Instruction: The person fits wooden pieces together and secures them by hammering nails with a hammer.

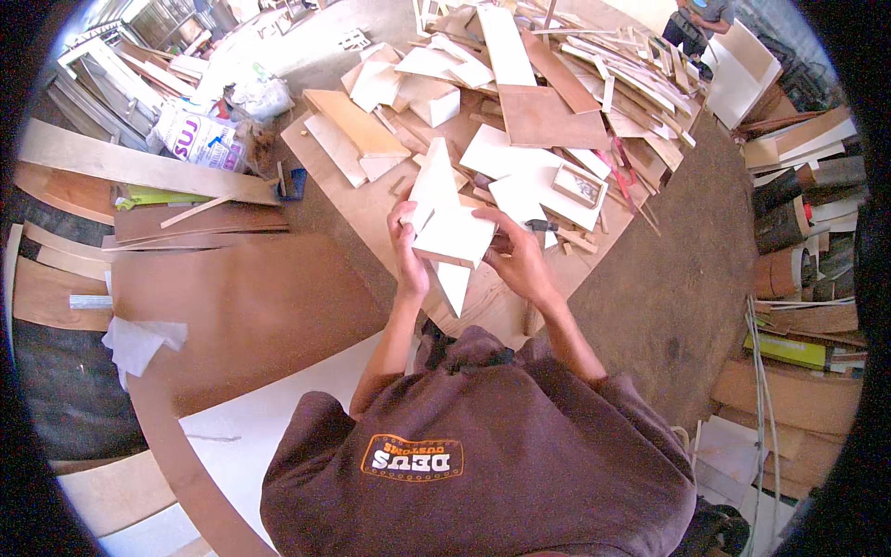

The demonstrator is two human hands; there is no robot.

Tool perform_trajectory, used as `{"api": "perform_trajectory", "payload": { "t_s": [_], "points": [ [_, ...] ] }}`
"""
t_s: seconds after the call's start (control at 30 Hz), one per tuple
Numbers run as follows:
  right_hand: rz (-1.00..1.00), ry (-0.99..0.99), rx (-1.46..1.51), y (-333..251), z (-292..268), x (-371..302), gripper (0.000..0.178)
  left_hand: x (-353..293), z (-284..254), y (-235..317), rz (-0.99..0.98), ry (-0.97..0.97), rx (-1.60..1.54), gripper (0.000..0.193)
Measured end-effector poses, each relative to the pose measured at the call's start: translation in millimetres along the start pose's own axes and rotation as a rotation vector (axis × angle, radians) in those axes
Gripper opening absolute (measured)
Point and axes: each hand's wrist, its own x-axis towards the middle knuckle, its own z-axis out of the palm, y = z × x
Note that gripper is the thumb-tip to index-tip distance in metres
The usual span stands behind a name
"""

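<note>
Over the near end of the wooden worktable (pixel 371 212), the person is holding white boards (pixel 455 234) with both hands, and these boards are hanging above the tabletop, nearest the person's body. The left hand (pixel 409 249) is grasping their left side, its fingertips showing along the edge, while the right hand (pixel 516 255) is pinching the right corner, thumb lying on the upper face and fingers curling below. One held board is slanting away toward the table's far side and another is lying across its near end; whether they are joined, I cannot tell. A pointed white piece (pixel 452 288) is showing just below them at the table's near end, though I cannot tell whether it is resting or being held. A dark cylindrical object (pixel 541 225) is lying on the table just beside the right hand. Farther over on the table's right half, a small wooden frame (pixel 577 186) is sitting on a white panel, and red strips (pixel 626 169) are lying near the right edge. On the table's left half, a yellowish board (pixel 357 121) is leaning over paler pieces; toward its far side, a brown board (pixel 552 116) is lying among heaped offcuts (pixel 640 84). Left of the table, a large brown panel (pixel 241 316) is spreading out, with a white cloth (pixel 139 343) lying at its outer edge. Beyond the table's far right corner, another person (pixel 710 14) is standing.
</note>
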Motion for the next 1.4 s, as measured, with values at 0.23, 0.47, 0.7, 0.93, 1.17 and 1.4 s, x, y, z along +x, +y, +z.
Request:
{"api": "perform_trajectory", "payload": {
  "t_s": [0.23, 0.47, 0.7, 0.93, 1.17, 1.4],
  "points": [
    [-0.313, 0.491, -0.753, 11, 21, -3, 0.048, 1, -8, -3, -0.008, 0.004, 0.031, 0.040],
    [-0.079, 0.368, -0.046, 27, 17, -5, 0.041, -7, -13, -5, 0.039, -0.028, 0.043, 0.046],
    [0.119, 0.452, 0.363, 9, 6, -7, 0.031, 1, -15, -10, -0.022, -0.022, 0.022, 0.042],
    [-0.064, 0.480, 0.382, -9, 29, 4, 0.036, 5, -11, -9, -0.029, -0.073, 0.071, 0.041],
    [-0.203, 0.494, 0.243, 23, 32, 1, 0.040, -2, 12, 4, 0.032, -0.153, 0.061, 0.043],
    [-0.148, 0.525, 0.235, 15, 33, -8, 0.037, -5, 17, 3, 0.032, -0.156, 0.052, 0.042]
  ]
}}
